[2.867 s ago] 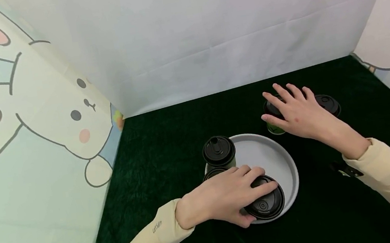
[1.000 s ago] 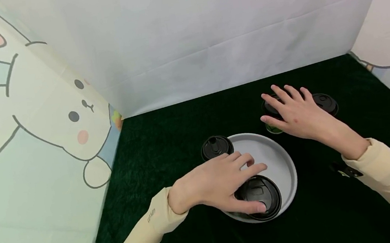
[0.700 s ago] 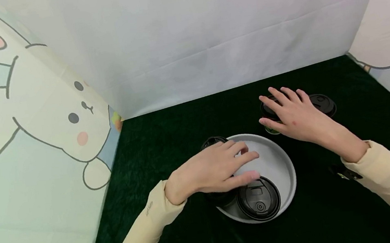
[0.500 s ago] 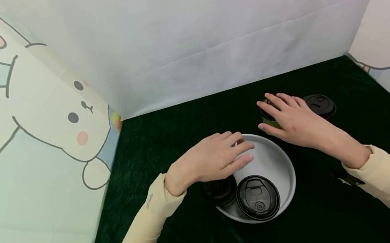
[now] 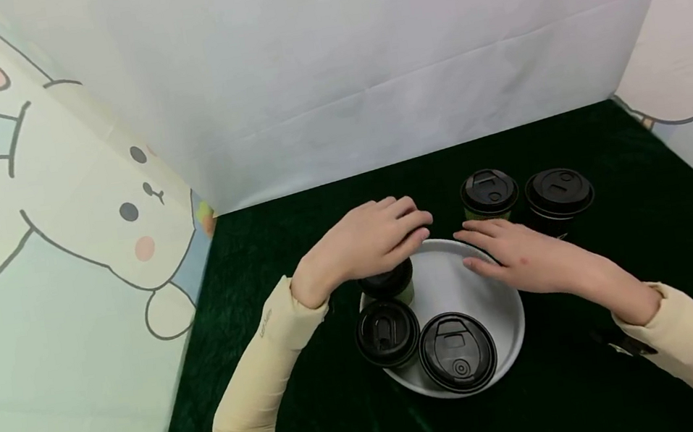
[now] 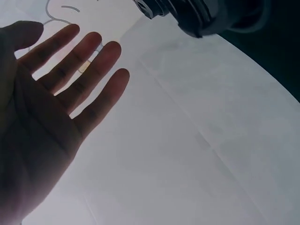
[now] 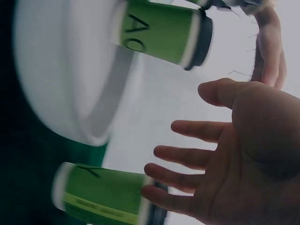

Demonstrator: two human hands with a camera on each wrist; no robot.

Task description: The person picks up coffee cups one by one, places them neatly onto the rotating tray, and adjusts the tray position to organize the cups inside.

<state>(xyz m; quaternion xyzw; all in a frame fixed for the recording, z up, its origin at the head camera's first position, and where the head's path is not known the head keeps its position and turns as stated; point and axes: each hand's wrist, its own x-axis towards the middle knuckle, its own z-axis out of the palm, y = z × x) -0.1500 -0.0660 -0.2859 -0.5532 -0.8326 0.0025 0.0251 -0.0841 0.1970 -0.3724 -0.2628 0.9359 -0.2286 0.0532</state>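
Observation:
My left hand [image 5: 366, 239] hovers above the far cup [image 5: 388, 285] on the left of the round grey tray [image 5: 513, 329], holding nothing. A second black-lidded cup [image 5: 388, 333] and a third [image 5: 459, 352] stand at the tray's left and front. In the left wrist view the fingers [image 6: 96, 77] are spread against the pale wall. My right hand [image 5: 522, 255] is over the tray's right rim, its fingers extended and grasping nothing. The right wrist view shows a green cup [image 7: 159, 35] on the tray and another green cup [image 7: 103, 192] near my fingertips.
Behind my right hand, a black-lidded cup [image 5: 490, 193] and another one [image 5: 559, 192] stand side by side on the dark green cloth [image 5: 297, 241]. A pale wall [image 5: 365, 60] rises at the back, and a rabbit-printed panel [image 5: 76, 208] at the left.
My left hand let go of the front cup's lid, then rose and moved away toward the far side. My right hand has drawn back toward the tray, uncovering the two cups behind it.

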